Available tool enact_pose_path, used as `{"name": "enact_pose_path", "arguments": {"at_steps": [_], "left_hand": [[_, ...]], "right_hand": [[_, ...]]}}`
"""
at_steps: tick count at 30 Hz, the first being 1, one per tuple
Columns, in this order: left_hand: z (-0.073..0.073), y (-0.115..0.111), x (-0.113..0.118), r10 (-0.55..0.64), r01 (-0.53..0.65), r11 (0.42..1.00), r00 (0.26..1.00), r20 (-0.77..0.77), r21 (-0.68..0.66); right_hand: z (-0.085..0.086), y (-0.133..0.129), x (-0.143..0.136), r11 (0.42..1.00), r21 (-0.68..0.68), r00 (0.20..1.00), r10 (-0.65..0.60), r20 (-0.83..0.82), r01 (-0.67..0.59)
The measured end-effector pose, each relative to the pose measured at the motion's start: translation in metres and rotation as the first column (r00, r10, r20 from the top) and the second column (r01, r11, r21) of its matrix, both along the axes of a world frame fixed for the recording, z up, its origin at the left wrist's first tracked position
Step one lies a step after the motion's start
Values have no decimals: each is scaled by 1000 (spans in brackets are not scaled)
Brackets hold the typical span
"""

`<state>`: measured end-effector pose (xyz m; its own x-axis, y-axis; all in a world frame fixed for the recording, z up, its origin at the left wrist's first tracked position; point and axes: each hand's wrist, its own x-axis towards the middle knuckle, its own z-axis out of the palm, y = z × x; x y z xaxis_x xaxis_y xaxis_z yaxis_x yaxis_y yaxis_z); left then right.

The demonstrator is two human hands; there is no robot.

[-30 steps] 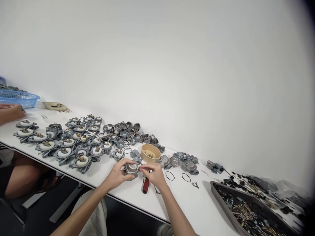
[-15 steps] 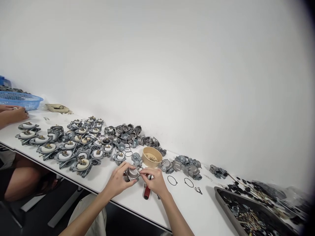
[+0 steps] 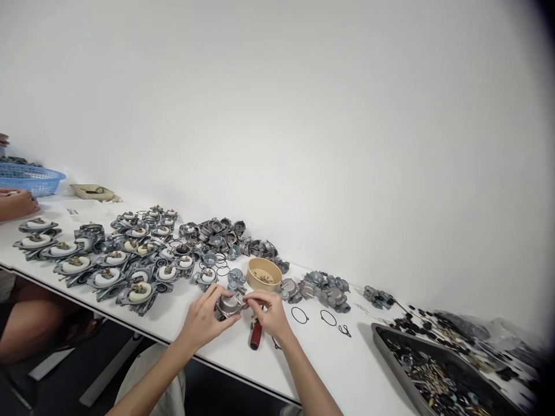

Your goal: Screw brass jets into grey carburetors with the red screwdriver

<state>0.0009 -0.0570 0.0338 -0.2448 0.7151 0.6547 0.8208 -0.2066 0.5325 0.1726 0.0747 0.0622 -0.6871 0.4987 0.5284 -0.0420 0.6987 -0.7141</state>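
Observation:
A grey metal carburetor with its bowl facing up sits near the table's front edge. My left hand is wrapped around its left side, thumb in front and fingers behind. At its right side my right hand has thumb and forefinger pinched together against the edge; whatever lies between the fingertips is too small to make out. Partly under the right hand lies a screwdriver with a red handle. Just behind the hands stands a round tan bowl holding small brass-coloured screws.
Several carburetors with white floats cover the table's left. Loose metal bowls are heaped behind. Black rubber gaskets lie to the right, near a grey tray of small parts. A co-worker's hand is by a blue basket.
The whole view has shifted slightly, so things appear a little further left. My hands keep the same hold on the carburetor, and the right fingertips remain pinched at its edge.

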Motion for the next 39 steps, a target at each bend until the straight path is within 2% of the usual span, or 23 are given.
{"name": "enact_pose_path", "arguments": {"at_steps": [2,4,6,8,11,13,15,22,28,33,39], "left_hand": [[3,-3,0,64,-64,998,996,-57,0],[8,-7,-1,103,-104,995,989,-109,-3],[13,-11,-4,113,-116,993,983,-146,-17],[20,-14,-9,88,-98,994,981,-175,-50],[28,-19,-19,-34,4,990,976,-214,-140],[32,-23,-27,-115,68,978,965,-235,-198],[35,-28,-33,-139,79,971,956,-259,-227],[43,-33,-34,-85,22,985,922,-377,-168],[41,-29,-33,-64,3,988,916,-396,-152],[40,-28,-32,-51,-12,988,916,-399,-155],[41,-28,-29,-16,-45,990,910,-414,-137]], "right_hand": [[-4,7,1,996,4,995,-94,22,94],[-8,11,2,980,121,980,-170,100,157],[-10,10,2,966,232,968,-163,191,117],[-11,6,1,963,268,958,-98,269,23],[-12,0,-2,959,278,933,-53,357,-52],[-14,-2,-4,962,270,921,-63,384,-46],[-16,-1,-5,967,249,918,-61,391,-42],[-15,-1,-7,977,206,921,-41,388,-44],[-11,4,-1,976,213,923,-130,363,54],[-16,5,-4,962,252,894,-199,402,100],[-16,4,-7,960,252,890,-218,401,121]]}}
